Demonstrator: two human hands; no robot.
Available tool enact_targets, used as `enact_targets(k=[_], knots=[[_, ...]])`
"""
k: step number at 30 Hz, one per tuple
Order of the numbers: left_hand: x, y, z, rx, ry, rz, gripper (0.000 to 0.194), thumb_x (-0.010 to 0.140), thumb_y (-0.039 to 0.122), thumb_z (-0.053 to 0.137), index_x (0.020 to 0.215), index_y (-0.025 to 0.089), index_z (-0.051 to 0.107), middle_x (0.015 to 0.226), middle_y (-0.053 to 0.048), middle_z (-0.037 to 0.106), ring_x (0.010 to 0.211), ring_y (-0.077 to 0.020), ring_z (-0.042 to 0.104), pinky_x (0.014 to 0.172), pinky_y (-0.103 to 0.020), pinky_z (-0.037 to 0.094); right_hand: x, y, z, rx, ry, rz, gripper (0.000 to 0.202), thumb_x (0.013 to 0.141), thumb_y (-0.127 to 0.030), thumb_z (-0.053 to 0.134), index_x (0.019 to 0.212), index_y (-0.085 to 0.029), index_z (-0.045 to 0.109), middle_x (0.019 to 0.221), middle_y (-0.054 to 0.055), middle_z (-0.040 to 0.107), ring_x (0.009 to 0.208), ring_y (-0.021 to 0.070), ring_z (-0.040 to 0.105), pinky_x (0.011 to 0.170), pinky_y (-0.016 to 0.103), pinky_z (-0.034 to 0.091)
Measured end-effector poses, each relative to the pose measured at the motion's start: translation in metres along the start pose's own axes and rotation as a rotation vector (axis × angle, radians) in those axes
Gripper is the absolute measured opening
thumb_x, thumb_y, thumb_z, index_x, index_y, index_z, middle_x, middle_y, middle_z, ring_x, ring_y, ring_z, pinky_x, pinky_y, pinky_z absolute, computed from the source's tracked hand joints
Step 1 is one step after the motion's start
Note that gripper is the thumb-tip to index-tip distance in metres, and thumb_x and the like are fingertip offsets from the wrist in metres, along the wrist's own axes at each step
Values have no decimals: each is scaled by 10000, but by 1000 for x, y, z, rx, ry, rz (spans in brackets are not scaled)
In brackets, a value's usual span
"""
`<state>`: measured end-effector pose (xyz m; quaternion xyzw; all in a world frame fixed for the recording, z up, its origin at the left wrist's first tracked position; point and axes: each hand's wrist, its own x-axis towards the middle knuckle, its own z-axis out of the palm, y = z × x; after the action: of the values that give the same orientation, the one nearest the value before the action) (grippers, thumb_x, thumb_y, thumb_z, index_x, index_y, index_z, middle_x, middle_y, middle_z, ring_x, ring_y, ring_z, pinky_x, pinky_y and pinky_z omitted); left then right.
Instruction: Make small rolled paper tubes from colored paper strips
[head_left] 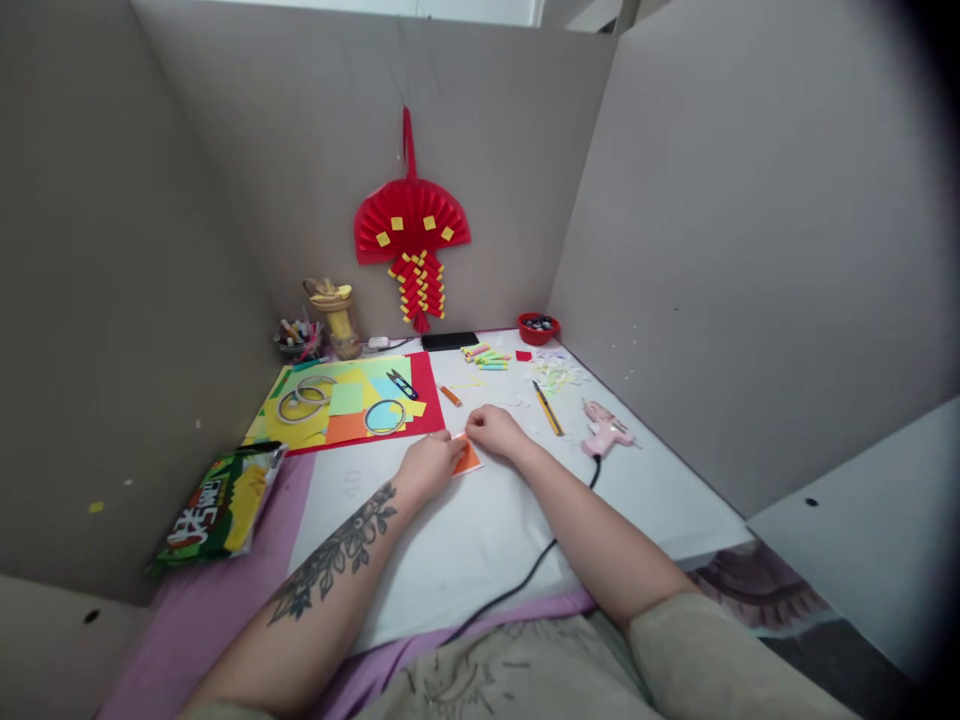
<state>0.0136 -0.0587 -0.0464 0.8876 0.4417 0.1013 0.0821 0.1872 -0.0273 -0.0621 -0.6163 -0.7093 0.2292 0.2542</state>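
A small piece of orange paper [468,461] with a pale edge lies on the white tabletop in front of me. My left hand [429,467] has its fingers closed on the paper's left side, pressing it down. At the far edge of the same piece, my right hand [495,431] pinches with thumb and fingers together. The fingertips partly hide the paper. Just beyond my hands lies a small rolled orange paper tube [451,396]. To the right of it rests a yellow utility knife [548,408].
A pink glue gun [606,430] lies right, its black cord [532,572] passing under my right forearm. Coloured sheets [346,400], tape rings [301,400] and thread snips [403,384] lie left. Rolled paper tubes [487,358], a red bowl [538,330] and a snack bag [217,505] surround. A red fan decoration [412,215] hangs behind.
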Motion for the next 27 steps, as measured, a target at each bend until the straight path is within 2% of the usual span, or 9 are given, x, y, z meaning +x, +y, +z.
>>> enact_targets(k=[2, 7, 14, 20, 24, 27], knots=[[3, 3, 4, 104, -65, 8, 316, 911, 334, 338, 1027, 215, 607, 835, -64, 594, 777, -187, 585, 642, -265, 403, 2, -1, 1, -110, -14, -25, 142, 701, -184, 522, 665, -165, 659, 721, 34, 671, 676, 139, 557, 592, 217, 356], [7, 2, 7, 194, -106, 27, 364, 928, 358, 272, 1102, 211, 556, 861, -74, 601, 769, -198, 592, 633, -282, 402, 6, -2, 4, -186, -4, -75, 128, 707, -173, 521, 658, -169, 640, 758, 47, 643, 721, 151, 542, 618, 224, 353], [6, 5, 7, 179, -117, 26, 356, 929, 355, 266, 1074, 213, 558, 887, -77, 590, 790, -198, 582, 666, -289, 411, 6, -4, 4, 88, 78, -218, 107, 697, -146, 506, 611, -169, 565, 717, 0, 518, 687, 120, 501, 646, 214, 371], [-4, -4, -7, 64, -144, 63, 282, 900, 282, 351, 1019, 215, 598, 907, -66, 590, 785, -170, 577, 664, -256, 402, 5, -2, 4, 108, 96, -188, 112, 701, -139, 498, 622, -171, 572, 719, -1, 517, 670, 119, 485, 657, 229, 368], [-8, -16, -17, 47, -89, -77, 233, 829, 305, 491, 990, 191, 615, 947, -77, 604, 841, -195, 583, 666, -263, 404, 5, 0, 4, 75, 90, -179, 123, 707, -149, 498, 613, -173, 573, 708, 3, 523, 664, 125, 479, 643, 234, 360], [-8, -19, -18, 81, -125, -92, 272, 825, 354, 495, 1015, 208, 625, 901, -72, 602, 790, -201, 584, 618, -269, 389, 5, 1, 5, 86, 89, -199, 122, 709, -149, 499, 609, -173, 565, 699, 0, 525, 663, 123, 484, 638, 229, 360]])
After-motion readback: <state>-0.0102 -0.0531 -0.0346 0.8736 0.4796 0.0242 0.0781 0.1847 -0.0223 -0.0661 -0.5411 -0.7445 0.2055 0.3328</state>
